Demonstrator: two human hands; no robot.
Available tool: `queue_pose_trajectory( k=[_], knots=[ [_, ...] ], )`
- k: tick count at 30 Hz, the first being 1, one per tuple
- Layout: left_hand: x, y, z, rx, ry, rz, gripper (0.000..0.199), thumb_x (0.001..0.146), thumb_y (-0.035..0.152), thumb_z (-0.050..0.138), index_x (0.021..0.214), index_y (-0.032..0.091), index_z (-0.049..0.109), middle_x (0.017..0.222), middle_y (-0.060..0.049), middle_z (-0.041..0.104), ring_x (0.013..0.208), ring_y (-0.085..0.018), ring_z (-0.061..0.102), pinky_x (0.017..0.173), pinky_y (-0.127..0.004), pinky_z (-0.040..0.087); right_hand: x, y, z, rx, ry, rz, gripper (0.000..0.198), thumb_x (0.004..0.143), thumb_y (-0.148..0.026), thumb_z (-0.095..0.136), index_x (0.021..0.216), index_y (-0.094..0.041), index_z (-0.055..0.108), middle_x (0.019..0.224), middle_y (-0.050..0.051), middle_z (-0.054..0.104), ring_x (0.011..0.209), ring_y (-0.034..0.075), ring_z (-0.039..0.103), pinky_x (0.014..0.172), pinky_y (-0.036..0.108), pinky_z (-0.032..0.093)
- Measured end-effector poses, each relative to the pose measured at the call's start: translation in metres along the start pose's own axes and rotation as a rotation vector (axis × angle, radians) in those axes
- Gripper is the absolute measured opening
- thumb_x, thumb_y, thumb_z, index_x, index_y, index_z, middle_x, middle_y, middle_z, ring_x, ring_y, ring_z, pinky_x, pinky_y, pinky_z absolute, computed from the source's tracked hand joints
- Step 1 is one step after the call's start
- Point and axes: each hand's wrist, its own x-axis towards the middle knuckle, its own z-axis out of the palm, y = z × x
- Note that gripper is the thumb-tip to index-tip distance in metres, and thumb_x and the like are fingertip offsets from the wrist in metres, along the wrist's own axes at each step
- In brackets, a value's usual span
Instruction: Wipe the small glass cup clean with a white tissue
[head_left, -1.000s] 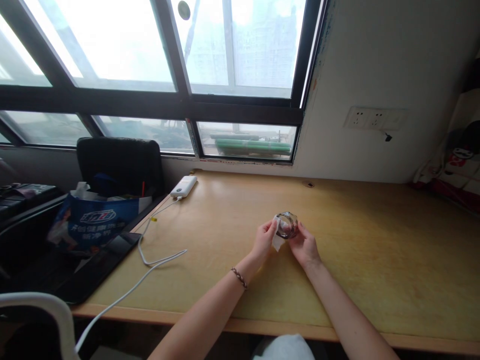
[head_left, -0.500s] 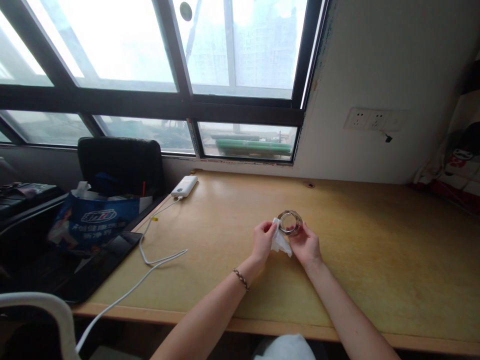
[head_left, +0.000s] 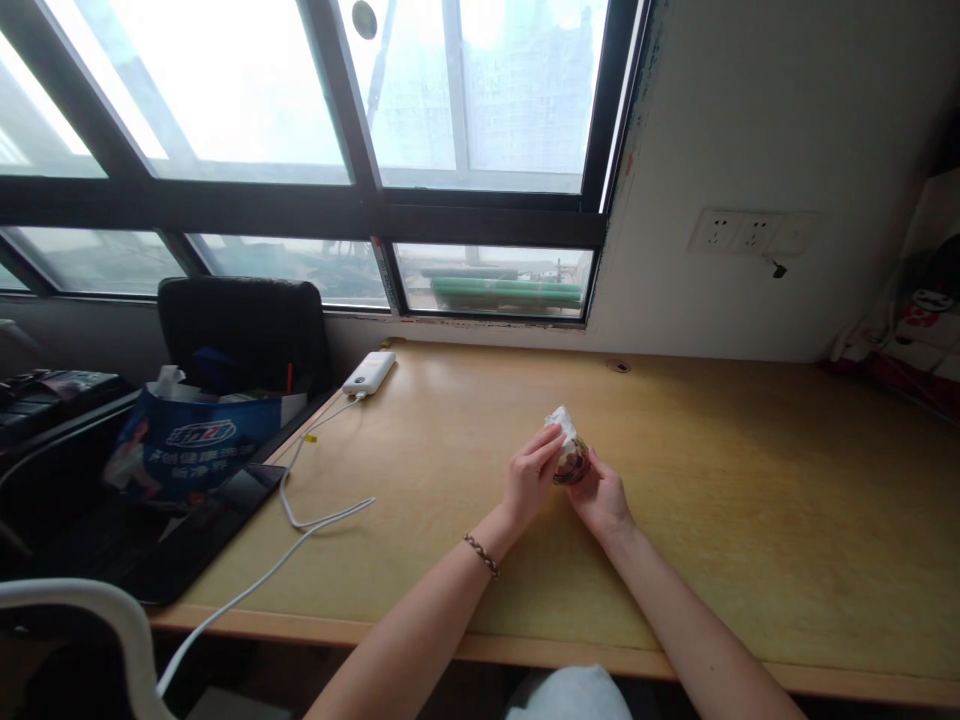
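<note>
Wooden desk [head_left: 750, 500] carries a white power bank [head_left: 368, 372] and its cable [head_left: 315, 520]

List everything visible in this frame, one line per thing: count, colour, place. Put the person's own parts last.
small glass jar: 1, clear, held between both hands above the desk
tissue: 1, white, pressed on the jar's top
desk: 1, light wood, below the window
power bank: 1, white, far left of the desk
cable: 1, white, from the power bank off the desk's front edge
bag: 1, blue with white print, left of the desk
chair: 1, black, behind the bag
wall sockets: 1 row, white, wall at right
window: 1, dark frame, behind the desk
bracelet: 1, braided, left wrist
left hand: 1, holds the tissue on the jar
right hand: 1, grips the jar
</note>
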Motion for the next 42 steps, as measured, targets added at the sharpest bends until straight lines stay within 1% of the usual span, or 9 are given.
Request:
queue_pose_trajectory(
  k=[8,11,15,19,23,29,35,39,42],
  knots=[
    [-0.01,-0.013,0.004,0.339,-0.424,0.388,0.027,0.08,0.018,0.043,0.104,0.02,0.056,0.112,-0.007,0.055,0.111,-0.018,0.042,0.095,-0.037,0.035,0.006,-0.011,-0.008,0.101,0.064,0.047,0.019,0.077,-0.021,0.044,0.08,-0.012,0.06,0.077,0.006,0.065,0.071,0.012,0.06,0.065,0.021,0.049],
    [-0.011,-0.012,0.004,0.4,-0.488,0.434,0.029,0.081,0.017,0.041,0.106,0.019,0.054,0.113,-0.007,0.054,0.111,-0.018,0.043,0.096,-0.037,0.034,0.008,-0.02,-0.012,0.101,0.145,-0.005,0.019,0.077,-0.022,0.043,0.074,-0.015,0.06,0.071,0.004,0.065,0.066,0.013,0.061,0.062,0.024,0.05],
    [-0.011,-0.01,0.004,0.426,-0.464,0.426,0.029,0.081,0.016,0.039,0.106,0.018,0.054,0.113,-0.008,0.054,0.112,-0.018,0.041,0.095,-0.036,0.035,0.011,-0.028,-0.019,0.08,0.173,-0.121,0.018,0.076,-0.021,0.043,0.066,-0.018,0.058,0.061,0.0,0.064,0.058,0.013,0.059,0.06,0.027,0.049],
    [-0.013,-0.008,0.006,0.389,-0.343,0.325,0.029,0.081,0.017,0.039,0.105,0.018,0.055,0.11,-0.009,0.055,0.111,-0.019,0.043,0.094,-0.036,0.036,0.012,-0.028,-0.023,0.046,0.14,-0.15,0.018,0.075,-0.021,0.043,0.065,-0.018,0.057,0.058,0.001,0.062,0.056,0.014,0.058,0.061,0.031,0.048],
    [-0.013,-0.006,0.008,0.276,-0.145,0.137,0.027,0.079,0.022,0.043,0.101,0.018,0.059,0.11,-0.008,0.056,0.103,-0.021,0.049,0.089,-0.033,0.038,0.01,-0.025,-0.02,0.078,0.124,-0.126,0.018,0.075,-0.021,0.042,0.063,-0.018,0.056,0.058,0.001,0.061,0.058,0.015,0.057,0.064,0.035,0.047],
    [-0.006,-0.009,0.006,0.028,0.044,-0.211,0.03,0.074,0.035,0.049,0.087,0.013,0.065,0.082,-0.003,0.065,0.076,-0.019,0.056,0.067,-0.025,0.043,0.006,-0.024,-0.011,0.115,0.112,-0.019,0.02,0.076,-0.021,0.043,0.061,-0.017,0.055,0.057,0.0,0.058,0.055,0.012,0.054,0.063,0.03,0.047],
    [0.003,-0.012,0.0,-0.265,0.036,-0.367,0.033,0.07,0.035,0.054,0.089,0.011,0.065,0.086,-0.007,0.065,0.077,-0.018,0.055,0.069,-0.027,0.042,0.003,-0.021,-0.006,0.006,0.09,0.126,0.016,0.076,-0.022,0.046,0.066,-0.015,0.057,0.058,0.001,0.06,0.055,0.012,0.054,0.059,0.026,0.047],
    [0.006,-0.014,-0.004,-0.361,-0.023,-0.466,0.032,0.066,0.034,0.059,0.085,0.009,0.065,0.081,-0.01,0.065,0.07,-0.017,0.056,0.064,-0.026,0.042,0.002,-0.015,-0.005,-0.12,0.084,0.256,0.014,0.075,-0.019,0.047,0.078,-0.014,0.059,0.071,0.004,0.064,0.059,0.014,0.057,0.056,0.027,0.046],
    [0.008,-0.017,-0.005,-0.429,-0.004,-0.515,0.032,0.063,0.034,0.061,0.083,0.009,0.066,0.079,-0.01,0.065,0.067,-0.016,0.057,0.062,-0.025,0.041,0.002,-0.013,-0.005,-0.117,0.087,0.247,0.014,0.075,-0.019,0.048,0.081,-0.014,0.059,0.073,0.004,0.064,0.061,0.014,0.057,0.057,0.028,0.047]
  ],
)
